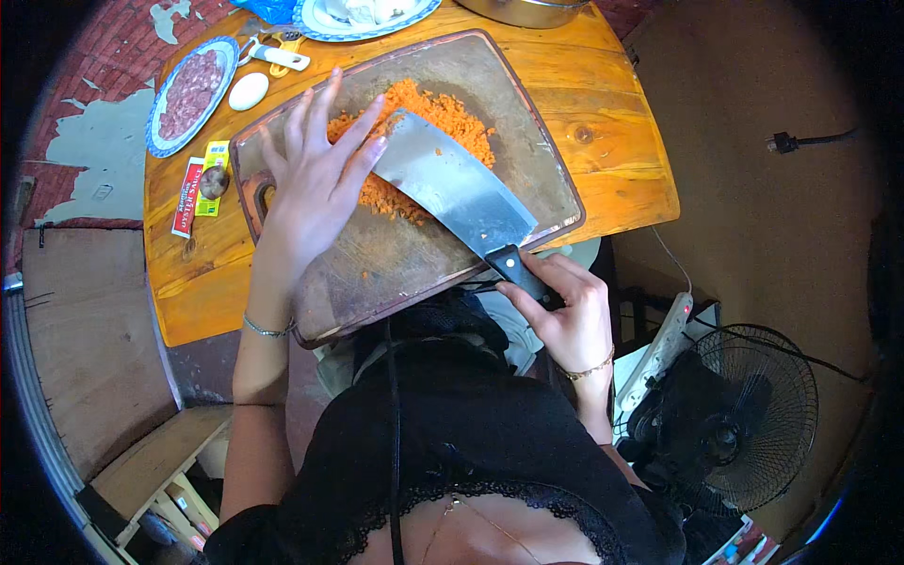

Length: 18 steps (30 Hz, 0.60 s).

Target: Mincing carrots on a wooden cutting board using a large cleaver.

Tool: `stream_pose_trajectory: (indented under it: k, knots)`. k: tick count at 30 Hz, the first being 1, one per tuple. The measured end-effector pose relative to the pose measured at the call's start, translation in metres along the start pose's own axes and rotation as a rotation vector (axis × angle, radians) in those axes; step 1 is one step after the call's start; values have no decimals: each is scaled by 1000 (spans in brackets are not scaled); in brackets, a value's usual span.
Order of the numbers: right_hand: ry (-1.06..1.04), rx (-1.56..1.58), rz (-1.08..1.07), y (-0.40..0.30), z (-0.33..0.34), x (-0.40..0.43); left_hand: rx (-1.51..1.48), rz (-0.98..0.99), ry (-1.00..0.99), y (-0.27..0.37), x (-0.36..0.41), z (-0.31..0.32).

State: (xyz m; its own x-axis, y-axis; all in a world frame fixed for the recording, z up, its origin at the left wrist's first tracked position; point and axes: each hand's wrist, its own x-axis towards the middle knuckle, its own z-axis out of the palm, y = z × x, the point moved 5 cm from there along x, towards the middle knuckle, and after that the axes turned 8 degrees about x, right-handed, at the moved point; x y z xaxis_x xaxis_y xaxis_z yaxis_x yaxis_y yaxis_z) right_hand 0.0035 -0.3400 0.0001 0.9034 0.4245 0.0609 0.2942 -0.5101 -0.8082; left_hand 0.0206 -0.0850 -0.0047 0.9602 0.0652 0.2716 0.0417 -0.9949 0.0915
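My right hand (565, 300) grips the black handle of a cleaver (452, 180), whose broad steel blade slants up and left over the cutting board (417, 261). Finely chopped orange bits, probably carrot (445, 109), lie heaped on both sides of the blade, and a few cling to the steel. My left hand (318, 173) hovers over the board's left part with its fingers spread. Its thumb and index fingertips reach the blade's far end; whether they touch it I cannot tell. The board has a dark rim, a handle slot at the left, and juts past the table's near edge.
Left of the board are a plate of raw ground meat (191, 92), a white egg (248, 92), a peeler (279, 55), sauce packets (189, 198) and a small brown round item (214, 182). A blue-rimmed plate (367, 32) and metal pot (530, 13) stand behind. A fan (734, 424) stands lower right.
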Motion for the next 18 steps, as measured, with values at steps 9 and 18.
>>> stream_pose_trajectory:
  k: [9,18]
  knots:
    - [-54,41,6,1,-12,3,-263,41,-159,-18,-3,6]
    - [-50,61,-5,2,-16,0,-347,166,-132,-9,5,5]
